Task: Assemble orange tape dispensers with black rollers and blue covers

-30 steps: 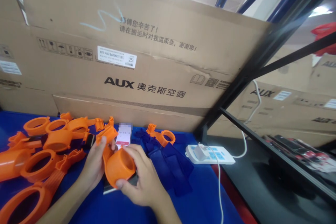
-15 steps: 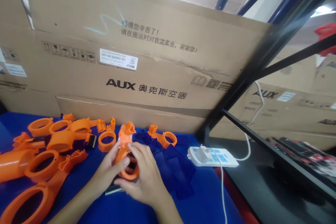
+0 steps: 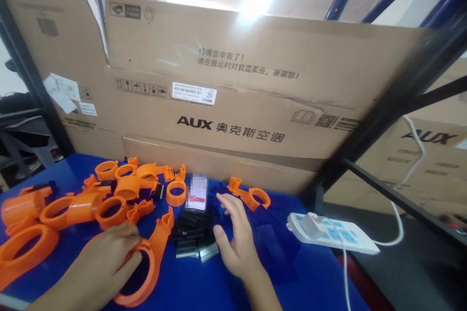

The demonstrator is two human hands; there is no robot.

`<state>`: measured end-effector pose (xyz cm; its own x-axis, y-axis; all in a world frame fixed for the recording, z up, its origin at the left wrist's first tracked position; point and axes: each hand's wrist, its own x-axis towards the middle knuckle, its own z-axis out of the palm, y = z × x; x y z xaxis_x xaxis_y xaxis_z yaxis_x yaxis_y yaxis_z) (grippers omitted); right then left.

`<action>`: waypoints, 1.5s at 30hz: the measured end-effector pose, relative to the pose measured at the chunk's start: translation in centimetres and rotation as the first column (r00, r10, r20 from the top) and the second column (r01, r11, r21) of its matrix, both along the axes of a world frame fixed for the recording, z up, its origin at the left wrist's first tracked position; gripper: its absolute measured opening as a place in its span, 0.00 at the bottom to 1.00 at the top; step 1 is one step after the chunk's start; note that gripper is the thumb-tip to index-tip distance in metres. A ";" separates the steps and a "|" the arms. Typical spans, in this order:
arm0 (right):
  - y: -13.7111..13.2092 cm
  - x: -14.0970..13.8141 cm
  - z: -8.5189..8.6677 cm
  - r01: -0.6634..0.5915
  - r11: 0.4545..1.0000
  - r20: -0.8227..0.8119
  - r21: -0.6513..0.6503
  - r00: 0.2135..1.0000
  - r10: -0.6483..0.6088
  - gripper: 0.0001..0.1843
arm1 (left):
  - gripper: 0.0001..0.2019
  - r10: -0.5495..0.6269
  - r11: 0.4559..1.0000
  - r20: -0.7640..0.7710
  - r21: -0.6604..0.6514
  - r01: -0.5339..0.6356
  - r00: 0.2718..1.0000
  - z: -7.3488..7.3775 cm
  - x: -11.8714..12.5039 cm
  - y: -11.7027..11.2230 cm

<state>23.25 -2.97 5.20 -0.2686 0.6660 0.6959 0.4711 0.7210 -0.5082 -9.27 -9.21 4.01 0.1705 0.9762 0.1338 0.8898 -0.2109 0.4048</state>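
My left hand (image 3: 104, 265) rests on a large orange plastic ring with a handle (image 3: 148, 262) that lies on the blue table (image 3: 204, 286); its fingers curl over the ring's near side. My right hand (image 3: 235, 238) hovers open, fingers spread, over dark blue flat parts (image 3: 272, 240) just right of a pile of small black pieces (image 3: 191, 235). A phone (image 3: 198, 193) with a lit screen lies behind the black pieces.
Several orange rings and handled parts (image 3: 83, 201) crowd the table's left half; another orange part (image 3: 251, 195) lies behind my right hand. A white power strip (image 3: 332, 233) with a cable sits at the right. Big cardboard boxes (image 3: 233, 107) wall the back; a black rack frame (image 3: 383, 107) rises at right.
Both hands let go of the orange part held between them. My left hand moved left onto a large ring; my right hand opened and moved right. The view swung left.
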 end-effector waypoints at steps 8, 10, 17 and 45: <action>0.5 -0.4 0.0 0.030 0.999 0.002 0.010 1.000 -0.030 0.19 | 0.24 0.035 0.999 -0.282 0.015 -0.032 0.959 -0.5 -0.8 3.3; 0.5 -0.4 0.0 0.028 0.999 -0.007 0.023 1.000 -0.028 0.17 | 0.26 0.049 0.999 -0.295 0.022 -0.045 0.954 -0.4 -0.7 3.7; 0.3 -0.6 0.3 -0.009 1.000 -0.022 0.011 1.000 0.010 0.15 | 0.23 0.017 0.995 -0.091 0.100 -0.008 0.996 1.8 -2.2 5.1; -1.5 -3.8 0.1 -0.312 0.930 0.217 -0.195 0.911 0.351 0.09 | 0.21 0.281 0.945 0.080 0.152 -0.290 0.956 9.1 -9.1 11.0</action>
